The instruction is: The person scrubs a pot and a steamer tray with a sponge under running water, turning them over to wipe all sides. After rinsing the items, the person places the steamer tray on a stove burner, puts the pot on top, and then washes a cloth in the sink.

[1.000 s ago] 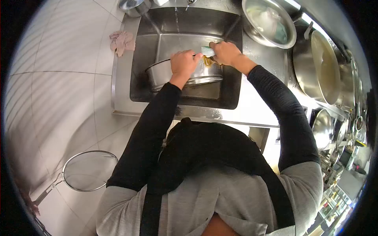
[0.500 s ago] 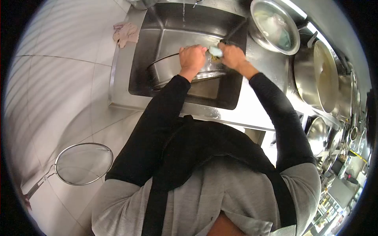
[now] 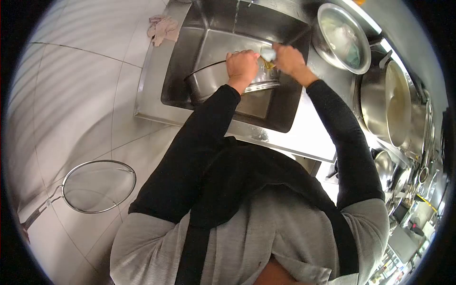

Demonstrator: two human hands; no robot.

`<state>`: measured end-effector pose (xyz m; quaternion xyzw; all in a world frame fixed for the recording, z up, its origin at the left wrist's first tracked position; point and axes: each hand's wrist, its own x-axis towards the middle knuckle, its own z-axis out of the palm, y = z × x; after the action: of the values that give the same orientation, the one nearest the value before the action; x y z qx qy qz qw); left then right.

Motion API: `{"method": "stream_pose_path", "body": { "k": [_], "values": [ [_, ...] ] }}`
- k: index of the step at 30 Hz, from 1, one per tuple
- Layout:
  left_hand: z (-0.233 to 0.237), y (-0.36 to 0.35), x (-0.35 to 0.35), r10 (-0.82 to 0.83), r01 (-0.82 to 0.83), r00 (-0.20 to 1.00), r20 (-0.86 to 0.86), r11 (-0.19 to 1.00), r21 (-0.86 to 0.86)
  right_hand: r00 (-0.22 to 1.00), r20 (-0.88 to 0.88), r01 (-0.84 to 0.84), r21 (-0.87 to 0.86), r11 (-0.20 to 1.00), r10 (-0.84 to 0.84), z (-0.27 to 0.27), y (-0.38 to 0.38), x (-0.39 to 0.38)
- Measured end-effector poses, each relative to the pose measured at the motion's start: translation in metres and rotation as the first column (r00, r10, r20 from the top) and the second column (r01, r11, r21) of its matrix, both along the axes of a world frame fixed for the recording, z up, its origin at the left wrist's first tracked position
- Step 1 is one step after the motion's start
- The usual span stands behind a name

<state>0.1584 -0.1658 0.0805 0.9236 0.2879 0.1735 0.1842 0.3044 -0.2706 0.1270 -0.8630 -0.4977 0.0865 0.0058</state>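
A wide steel pot [image 3: 209,80] lies tilted inside the deep sink [image 3: 178,85]. My left hand [image 3: 242,69] is closed over its upper rim near the middle. To the right, my right hand [image 3: 290,61] is closed on a small pale blue-white object [image 3: 268,54], blurred at the edges, held against the pot's rim region; its kind cannot be made out. Some yellowish bits show just below that object. A thin stream of water [image 3: 236,16] falls at the back of the sink.
A pinkish cloth [image 3: 163,30] lies on the left sink ledge. A steel bowl [image 3: 327,50] with pale contents and a large pot [image 3: 373,102] stand at right. A round mesh strainer [image 3: 99,186] is at lower left, over the tiles. More pans [image 3: 384,164] crowd the right side.
The view has shifted, so the sink and pots appear a little further right. My right hand has moved slightly along with the pale object; my left hand keeps its grip on the pot.
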Motion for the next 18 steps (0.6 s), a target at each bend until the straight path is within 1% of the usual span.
{"method": "stream_pose_path", "body": {
  "k": [1, 3, 5, 6, 7, 8, 9, 11, 12, 13, 14, 15, 17, 18],
  "values": [
    [-0.002, -0.003, 0.001, 0.001, -0.001, 1.0, 0.0, 1.0, 0.002, 0.993, -0.003, 0.119, 0.041, 0.992, -0.119, -0.002, 0.003, 0.014],
    [-0.006, -0.001, 0.0, 0.005, -0.006, 1.0, -0.023, 1.0, -0.019, 0.995, 0.025, 0.094, 0.083, 0.992, -0.096, -0.014, 0.001, 0.014],
    [-0.007, 0.009, 0.002, 0.002, -0.003, 1.0, -0.03, 1.0, -0.015, 0.994, -0.025, 0.107, 0.032, 0.994, -0.107, -0.023, -0.012, -0.017],
    [-0.011, 0.011, -0.001, 0.022, -0.021, 1.0, 0.012, 1.0, -0.021, 0.979, -0.152, 0.149, 0.059, 0.987, -0.139, -0.036, -0.022, -0.033],
    [-0.012, 0.015, -0.001, 0.038, -0.037, 0.998, 0.059, 0.999, -0.024, 0.891, -0.377, 0.346, 0.203, 0.916, -0.253, -0.041, -0.029, -0.047],
    [-0.003, 0.019, -0.005, 0.069, -0.07, 0.997, -0.022, 0.995, -0.074, 0.808, -0.536, 0.469, 0.329, 0.82, -0.247, -0.054, -0.034, -0.062],
    [-0.004, 0.021, -0.014, 0.059, -0.061, 0.998, -0.028, 0.995, -0.079, 0.746, -0.633, 0.522, 0.367, 0.77, -0.204, -0.059, -0.037, -0.078],
    [-0.001, 0.035, -0.024, 0.099, -0.103, 0.993, -0.062, 0.993, -0.065, 0.63, -0.771, 0.607, 0.411, 0.681, -0.097, -0.078, -0.048, -0.089],
    [0.001, 0.037, -0.026, 0.07, -0.074, 0.995, -0.068, 0.996, -0.049, 0.568, -0.775, 0.701, 0.281, 0.655, -0.276, -0.091, -0.054, -0.074],
    [0.002, 0.035, -0.031, 0.073, -0.073, 0.997, -0.013, 0.997, -0.023, 0.484, -0.754, 0.782, 0.144, 0.606, -0.445, -0.103, -0.059, -0.051],
    [0.001, 0.032, -0.036, 0.075, -0.075, 0.996, 0.039, 0.997, -0.005, 0.499, -0.73, 0.782, 0.147, 0.606, -0.467, -0.149, -0.061, -0.029],
    [-0.001, 0.032, -0.036, 0.049, -0.049, 0.998, 0.031, 0.999, 0.002, 0.48, -0.737, 0.799, 0.144, 0.584, -0.476, -0.127, -0.055, -0.041],
    [-0.007, 0.03, -0.035, 0.133, -0.134, 0.99, 0.037, 0.991, 0.021, 0.728, -0.598, 0.61, 0.345, 0.713, -0.334, -0.083, -0.037, -0.062],
    [-0.003, 0.028, -0.038, 0.108, -0.108, 0.994, 0.026, 0.994, 0.009, 0.661, -0.638, 0.672, 0.269, 0.69, -0.395, -0.081, -0.043, -0.057]
  ]
}}
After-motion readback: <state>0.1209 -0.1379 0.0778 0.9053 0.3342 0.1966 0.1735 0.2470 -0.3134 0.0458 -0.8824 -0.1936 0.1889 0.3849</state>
